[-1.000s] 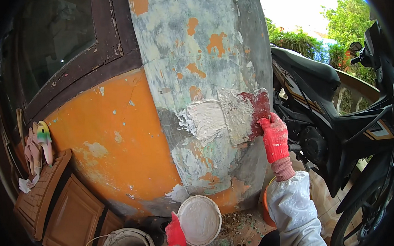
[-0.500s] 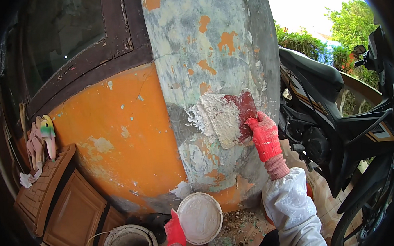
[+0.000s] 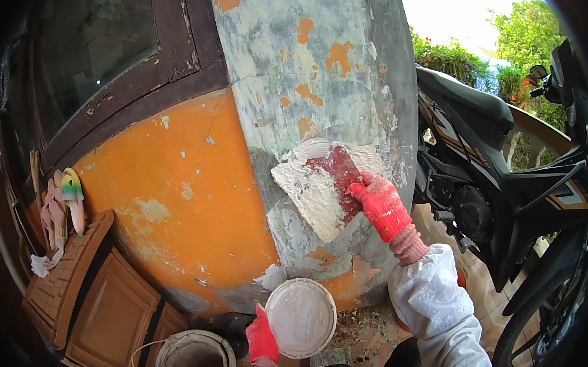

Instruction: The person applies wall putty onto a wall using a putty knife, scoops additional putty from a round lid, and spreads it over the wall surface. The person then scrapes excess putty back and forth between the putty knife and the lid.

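My right hand (image 3: 379,205), in a red glove, is closed on a wide red scraper (image 3: 334,174) heaped with off-white paste. The blade is tilted against the patchy grey-white wall strip (image 3: 300,69), over a band of wet paste (image 3: 379,153). Low at the centre, my left hand (image 3: 263,337), also red-gloved, grips the left edge of a round white container (image 3: 301,317) of smooth paste, its fingers partly hidden.
An orange wall (image 3: 173,191) with a dark window frame (image 3: 187,35) is on the left, above a brown cabinet (image 3: 113,309) holding slippers (image 3: 73,197). A grimy bucket (image 3: 190,361) stands low left. A black motorbike (image 3: 503,191) stands close at the right, debris (image 3: 364,334) below the wall.
The scraper and my right hand have swept leftward along the wall, the blade tilting further and reaching over the left part of the paste band. My left hand and the container have barely moved.
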`<state>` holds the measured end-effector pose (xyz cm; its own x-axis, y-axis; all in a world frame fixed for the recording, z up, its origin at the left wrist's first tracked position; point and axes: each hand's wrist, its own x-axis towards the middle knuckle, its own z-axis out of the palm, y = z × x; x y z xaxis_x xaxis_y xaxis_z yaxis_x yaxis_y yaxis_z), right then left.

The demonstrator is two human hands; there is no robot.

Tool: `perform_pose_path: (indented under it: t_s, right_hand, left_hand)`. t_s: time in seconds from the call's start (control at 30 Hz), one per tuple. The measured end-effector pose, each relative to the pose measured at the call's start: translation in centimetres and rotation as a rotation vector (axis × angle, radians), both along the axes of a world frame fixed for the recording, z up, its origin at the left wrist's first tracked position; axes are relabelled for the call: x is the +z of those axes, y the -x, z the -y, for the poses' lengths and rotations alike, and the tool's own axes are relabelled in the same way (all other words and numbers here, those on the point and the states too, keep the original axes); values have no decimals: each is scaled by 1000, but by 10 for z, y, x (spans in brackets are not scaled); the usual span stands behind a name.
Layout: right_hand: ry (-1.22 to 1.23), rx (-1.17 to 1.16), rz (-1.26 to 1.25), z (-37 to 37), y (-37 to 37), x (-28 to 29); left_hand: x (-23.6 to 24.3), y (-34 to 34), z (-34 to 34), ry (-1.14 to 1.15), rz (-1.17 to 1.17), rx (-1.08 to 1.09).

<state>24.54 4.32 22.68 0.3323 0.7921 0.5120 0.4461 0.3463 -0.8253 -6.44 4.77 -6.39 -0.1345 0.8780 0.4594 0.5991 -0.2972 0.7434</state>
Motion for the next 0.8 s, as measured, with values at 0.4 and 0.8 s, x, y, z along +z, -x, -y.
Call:
perform_pose_path:
  t_s: [0.4,0.8]
  right_hand:
    - [-26,-222,39,113,-21,-93]
    - [-274,-178,24,147,-2,-135]
  left_hand:
    - [145,-30,1,311,396,-121]
    - [148,-64,10,444,749,-257]
